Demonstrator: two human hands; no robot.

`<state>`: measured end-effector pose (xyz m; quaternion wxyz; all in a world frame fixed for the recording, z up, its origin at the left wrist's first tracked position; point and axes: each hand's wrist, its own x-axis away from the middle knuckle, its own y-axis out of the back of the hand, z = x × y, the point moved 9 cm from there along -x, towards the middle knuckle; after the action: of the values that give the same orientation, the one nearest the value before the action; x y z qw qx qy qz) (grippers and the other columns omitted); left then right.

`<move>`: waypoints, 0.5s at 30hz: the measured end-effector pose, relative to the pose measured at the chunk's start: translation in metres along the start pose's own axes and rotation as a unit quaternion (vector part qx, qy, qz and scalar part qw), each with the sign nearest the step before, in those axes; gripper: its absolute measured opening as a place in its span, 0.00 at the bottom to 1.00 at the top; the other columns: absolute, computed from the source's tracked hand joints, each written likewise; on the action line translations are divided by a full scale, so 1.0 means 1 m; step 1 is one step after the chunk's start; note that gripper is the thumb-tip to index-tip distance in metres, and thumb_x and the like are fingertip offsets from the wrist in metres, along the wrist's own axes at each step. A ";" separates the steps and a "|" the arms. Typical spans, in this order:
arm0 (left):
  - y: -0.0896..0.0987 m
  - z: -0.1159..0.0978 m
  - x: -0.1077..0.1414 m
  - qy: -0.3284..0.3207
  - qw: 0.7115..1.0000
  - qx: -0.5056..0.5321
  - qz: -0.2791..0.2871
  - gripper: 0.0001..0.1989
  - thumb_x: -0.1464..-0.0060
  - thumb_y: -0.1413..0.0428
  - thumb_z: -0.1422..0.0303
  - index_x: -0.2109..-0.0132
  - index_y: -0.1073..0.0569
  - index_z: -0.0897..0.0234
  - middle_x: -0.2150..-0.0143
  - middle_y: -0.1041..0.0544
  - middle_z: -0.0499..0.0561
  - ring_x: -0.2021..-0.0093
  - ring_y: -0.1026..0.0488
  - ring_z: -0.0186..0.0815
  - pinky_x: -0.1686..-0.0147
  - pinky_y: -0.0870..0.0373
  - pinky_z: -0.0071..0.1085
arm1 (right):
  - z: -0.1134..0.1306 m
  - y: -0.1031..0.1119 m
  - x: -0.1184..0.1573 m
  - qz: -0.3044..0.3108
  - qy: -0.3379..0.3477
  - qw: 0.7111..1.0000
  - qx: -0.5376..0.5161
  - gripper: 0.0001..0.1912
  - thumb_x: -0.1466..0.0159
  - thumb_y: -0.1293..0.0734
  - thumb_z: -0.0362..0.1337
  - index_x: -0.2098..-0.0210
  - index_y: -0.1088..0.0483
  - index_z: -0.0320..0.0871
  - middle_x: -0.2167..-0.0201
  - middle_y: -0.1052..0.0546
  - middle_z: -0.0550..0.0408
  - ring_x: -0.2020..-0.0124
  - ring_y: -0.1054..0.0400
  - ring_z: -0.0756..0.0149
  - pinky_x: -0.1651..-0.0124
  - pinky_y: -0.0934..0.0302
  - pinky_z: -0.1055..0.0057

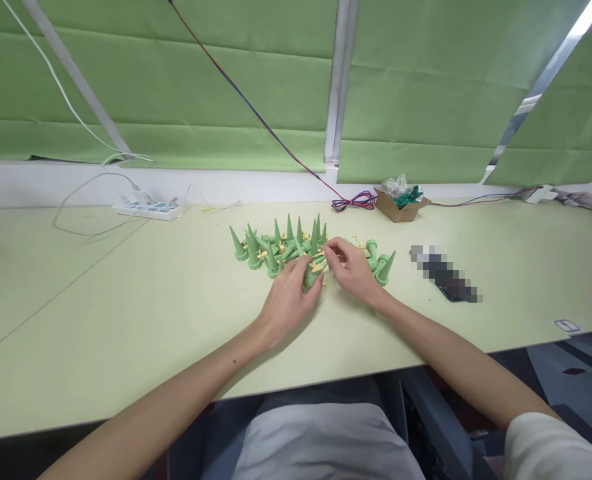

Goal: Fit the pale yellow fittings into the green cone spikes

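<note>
My left hand (290, 297) is closed around a green cone-shaped plastic piece (309, 277), low over the tabletop. A small yellow part (319, 267) shows at that piece, between my two hands. My right hand (355, 270) is pinched just to the right of it; what its fingertips grip is too small to make out. Around and behind both hands lies a pile of similar green cones (254, 252), some standing on their round bases and others on their sides. Little yellow parts are scattered among them. More green cones (385, 268) lie to the right of my right hand.
A pale table (166, 320) carries everything. At its back are a white power strip (151, 209), a coiled red and blue cable (355, 201) and a small cardboard box (401, 209) with plastic wrap and green material. A blurred dark object (446, 275) lies at right.
</note>
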<state>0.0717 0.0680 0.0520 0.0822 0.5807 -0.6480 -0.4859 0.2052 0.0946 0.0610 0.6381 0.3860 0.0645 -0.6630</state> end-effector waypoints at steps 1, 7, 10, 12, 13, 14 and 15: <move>0.002 0.000 0.000 -0.002 1.000 0.003 -0.011 0.17 0.37 0.47 0.64 0.44 0.31 0.63 0.56 0.23 0.55 0.64 0.26 0.38 0.64 0.31 0.33 | 0.000 0.001 0.000 -0.003 -0.002 1.000 -0.001 0.12 0.29 0.41 0.44 0.64 0.34 0.43 0.70 0.28 0.55 0.71 0.35 0.67 0.67 0.40 0.70; 0.006 0.000 -0.001 -0.022 0.999 0.018 -0.043 0.18 0.34 0.49 0.63 0.41 0.33 0.63 0.48 0.26 0.57 0.69 0.28 0.32 0.63 0.27 0.34 | 0.001 0.009 0.001 -0.040 -0.005 0.999 -0.023 0.12 0.29 0.41 0.44 0.65 0.36 0.44 0.75 0.32 0.57 0.73 0.36 0.68 0.70 0.41 0.71; 0.009 -0.002 -0.001 -0.036 0.997 0.020 -0.058 0.17 0.34 0.49 0.63 0.41 0.34 0.63 0.49 0.27 0.56 0.71 0.30 0.30 0.65 0.27 0.33 | 0.003 0.010 0.003 -0.048 0.004 0.998 -0.037 0.11 0.29 0.41 0.43 0.65 0.36 0.44 0.76 0.33 0.58 0.73 0.36 0.68 0.70 0.41 0.72; 0.012 -0.003 -0.001 -0.044 0.996 0.015 -0.072 0.16 0.34 0.49 0.64 0.41 0.33 0.63 0.51 0.27 0.55 0.70 0.30 0.30 0.65 0.27 0.31 | 0.005 0.011 0.003 -0.054 0.014 0.997 -0.044 0.11 0.29 0.40 0.42 0.65 0.36 0.44 0.76 0.33 0.58 0.73 0.37 0.68 0.70 0.41 0.72; 0.013 -0.003 -0.001 -0.047 0.996 0.014 -0.077 0.16 0.34 0.49 0.65 0.42 0.33 0.63 0.52 0.28 0.55 0.69 0.30 0.30 0.65 0.27 0.31 | 0.006 0.012 0.004 -0.058 0.019 0.997 -0.047 0.11 0.29 0.40 0.42 0.65 0.36 0.44 0.76 0.33 0.58 0.74 0.37 0.68 0.71 0.41 0.72; 0.014 -0.003 -0.001 -0.047 0.996 0.014 -0.080 0.16 0.34 0.49 0.66 0.42 0.33 0.63 0.53 0.28 0.54 0.69 0.30 0.30 0.66 0.27 0.30 | 0.007 0.012 0.004 -0.061 0.024 0.997 -0.047 0.10 0.29 0.40 0.41 0.66 0.36 0.44 0.76 0.33 0.58 0.74 0.37 0.69 0.71 0.42 0.72; 0.014 -0.003 -0.001 -0.047 0.995 0.015 -0.081 0.16 0.34 0.49 0.66 0.42 0.33 0.62 0.53 0.29 0.54 0.70 0.31 0.29 0.66 0.27 0.30 | 0.008 0.013 0.004 -0.063 0.027 0.997 -0.046 0.10 0.29 0.40 0.41 0.66 0.36 0.44 0.76 0.34 0.58 0.74 0.37 0.69 0.71 0.42 0.72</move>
<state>0.0643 0.0657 0.0643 0.0032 0.6089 -0.6091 -0.5081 0.2136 0.0841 0.0696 0.6104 0.3692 0.1368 -0.6873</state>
